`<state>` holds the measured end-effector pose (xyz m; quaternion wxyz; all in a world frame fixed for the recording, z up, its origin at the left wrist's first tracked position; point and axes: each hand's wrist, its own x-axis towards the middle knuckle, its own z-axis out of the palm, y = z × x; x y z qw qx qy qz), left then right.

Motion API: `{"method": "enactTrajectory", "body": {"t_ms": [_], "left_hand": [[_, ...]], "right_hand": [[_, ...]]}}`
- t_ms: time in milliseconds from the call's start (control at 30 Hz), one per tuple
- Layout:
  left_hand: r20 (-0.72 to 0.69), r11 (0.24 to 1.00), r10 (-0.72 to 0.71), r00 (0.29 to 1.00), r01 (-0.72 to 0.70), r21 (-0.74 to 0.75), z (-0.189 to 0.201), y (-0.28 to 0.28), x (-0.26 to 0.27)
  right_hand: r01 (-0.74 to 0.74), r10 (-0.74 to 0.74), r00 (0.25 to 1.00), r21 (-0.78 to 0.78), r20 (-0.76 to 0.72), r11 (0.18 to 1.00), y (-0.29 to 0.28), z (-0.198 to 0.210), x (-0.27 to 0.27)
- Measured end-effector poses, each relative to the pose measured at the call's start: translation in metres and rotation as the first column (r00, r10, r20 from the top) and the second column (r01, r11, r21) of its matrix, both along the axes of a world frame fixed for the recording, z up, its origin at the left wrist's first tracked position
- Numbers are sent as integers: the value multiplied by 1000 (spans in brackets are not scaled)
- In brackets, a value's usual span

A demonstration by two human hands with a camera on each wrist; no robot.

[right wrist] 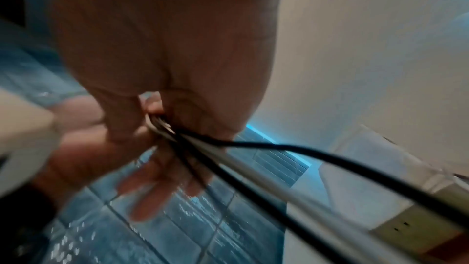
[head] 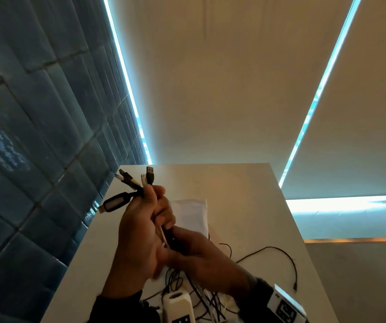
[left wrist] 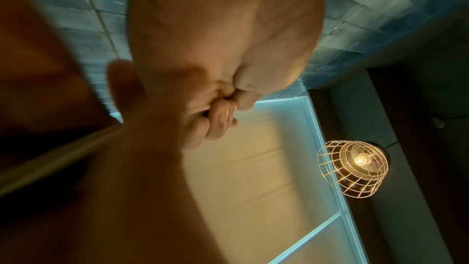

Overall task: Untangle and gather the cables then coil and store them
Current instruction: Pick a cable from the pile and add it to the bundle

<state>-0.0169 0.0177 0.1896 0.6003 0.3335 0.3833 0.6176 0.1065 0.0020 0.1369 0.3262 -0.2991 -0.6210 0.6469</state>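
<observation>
Both hands raised over the near half of the pale, flat-topped counter (head: 245, 187). Left hand (head: 140, 220) curled tight round a bundle of thin black and white cables (head: 164, 234), just below their connectors. Plug ends (head: 131, 183) fan up and leftward out of the fist: a broad black plug, a black USB plug, a small white one. Right hand (head: 201, 255) sits directly below the left, touching it, fingers wrapped round the same bundle; right wrist view confirms strands pinched in that fist.

Bundle's long axis runs roughly upright between the fists. Slack tails (head: 210, 297) drop from the right hand and lie loose on the counter, one black strand (head: 280, 252) looping out rightward. A white flat pouch (head: 192, 215) lies beyond the hands.

Judgement: right hand is nearer the slack; drawing it down the axis would gather the tails.
</observation>
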Motion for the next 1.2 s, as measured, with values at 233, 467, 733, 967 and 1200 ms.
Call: {"method": "enactTrajectory", "body": {"t_ms": [233,467,733,967,1200], "left_hand": [[88,997,34,995,-40,64,1,3,-29],[97,989,140,985,-143,24,7,9,-39],[54,992,116,992,-118,53,17,6,-41],[21,996,76,997,-77,46,15,6,-28],[-13,999,33,999,-33,17,12,6,-21]], "right_hand": [[21,-22,1000,-121,-9,992,-15,-41,27],[96,-64,991,-283,120,954,-39,-93,75],[450,-466,740,157,485,879,-37,-131,155],[181,-365,212,330,907,926,-31,-221,250],[205,-375,180,338,909,918,-34,-261,257]]}}
